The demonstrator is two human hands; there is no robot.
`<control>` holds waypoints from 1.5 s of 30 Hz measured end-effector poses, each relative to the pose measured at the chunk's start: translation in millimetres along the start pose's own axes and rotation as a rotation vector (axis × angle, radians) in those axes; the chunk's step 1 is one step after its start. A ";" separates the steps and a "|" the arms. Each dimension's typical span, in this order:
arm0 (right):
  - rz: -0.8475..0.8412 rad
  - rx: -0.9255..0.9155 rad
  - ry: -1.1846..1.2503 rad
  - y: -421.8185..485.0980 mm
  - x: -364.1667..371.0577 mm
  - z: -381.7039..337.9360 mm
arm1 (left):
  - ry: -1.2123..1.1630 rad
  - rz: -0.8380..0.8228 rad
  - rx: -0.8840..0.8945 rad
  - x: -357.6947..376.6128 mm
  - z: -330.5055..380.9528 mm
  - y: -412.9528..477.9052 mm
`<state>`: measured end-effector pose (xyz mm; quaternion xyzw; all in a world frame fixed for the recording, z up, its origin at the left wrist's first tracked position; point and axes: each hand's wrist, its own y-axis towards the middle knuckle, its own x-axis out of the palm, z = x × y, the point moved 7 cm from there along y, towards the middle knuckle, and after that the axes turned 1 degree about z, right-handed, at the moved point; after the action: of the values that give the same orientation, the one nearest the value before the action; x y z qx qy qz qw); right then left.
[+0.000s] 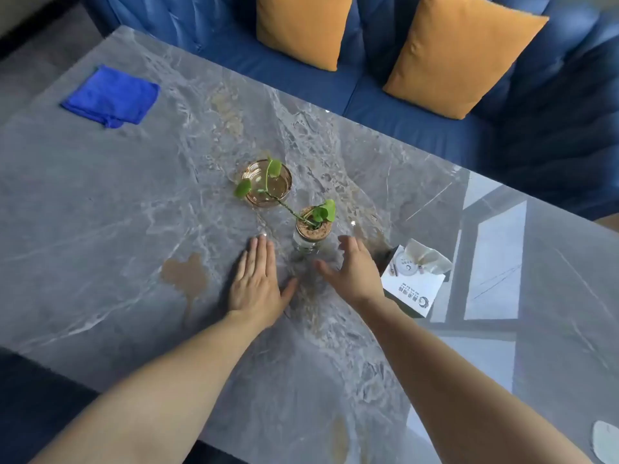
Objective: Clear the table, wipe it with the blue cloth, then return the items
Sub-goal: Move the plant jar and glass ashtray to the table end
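A grey marble table [100, 212] fills the view. On its far left corner lies the folded blue cloth [112, 96]. Near the middle stand an amber glass ashtray [267, 187] and a small glass bottle with a green plant [306, 234] whose stem leans over the ashtray. A white tissue box [413, 284] sits to the right. My left hand [256, 283] rests flat on the table just left of the bottle. My right hand [353, 269] hovers spread just right of the bottle, holding nothing. A brown spill stain [186, 274] marks the table to the left of my left hand.
A blue sofa [418, 125] with two orange cushions [303, 26] runs along the table's far side. A pale flat object [607, 445] shows at the bottom right edge. Window light reflects on the table's right part.
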<state>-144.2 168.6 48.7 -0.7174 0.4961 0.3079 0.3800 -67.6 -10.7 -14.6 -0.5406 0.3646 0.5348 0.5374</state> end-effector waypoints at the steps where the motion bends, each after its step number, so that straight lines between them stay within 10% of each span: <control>1: 0.023 -0.003 0.039 6.1 2.4 -0.7 | 0.008 0.010 -0.007 0.8 -0.7 -0.2; 25: 0.152 -0.108 0.406 24.5 20.8 -12.5 | 0.002 0.030 0.024 3.4 -2.4 4.1; 45: 0.360 0.091 0.572 -143.4 -35.6 86.2 | -0.038 0.026 0.180 6.5 80.9 -28.1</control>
<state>-25.4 290.4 67.3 -0.6580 0.7145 0.1337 0.1967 -54.4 73.4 -3.4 -0.4752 0.4079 0.5171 0.5835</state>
